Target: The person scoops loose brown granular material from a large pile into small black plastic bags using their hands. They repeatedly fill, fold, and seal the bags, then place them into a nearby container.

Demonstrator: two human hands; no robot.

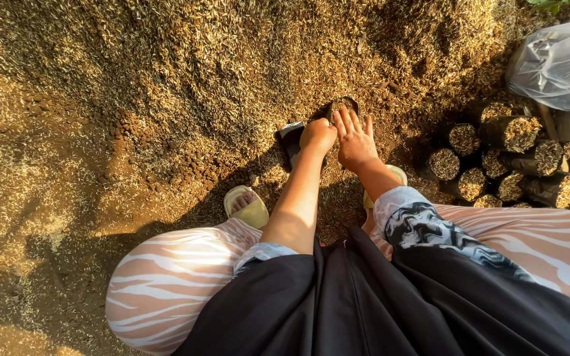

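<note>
A small black plastic bag [293, 140] lies on a big heap of rice husk and soil [186, 86], its mouth open at the far end. My left hand [317, 135] is closed on the bag's side, holding it. My right hand [353, 140] lies flat with fingers spread at the bag's mouth, pressing on the husk there. Both arms reach forward between my knees, which are in pink striped trousers.
Several filled black bags [496, 158] packed with husk lie stacked at the right. A clear plastic sack [562, 62] sits above them at the top right. My feet in pale sandals [247, 206] rest on the husk-covered ground.
</note>
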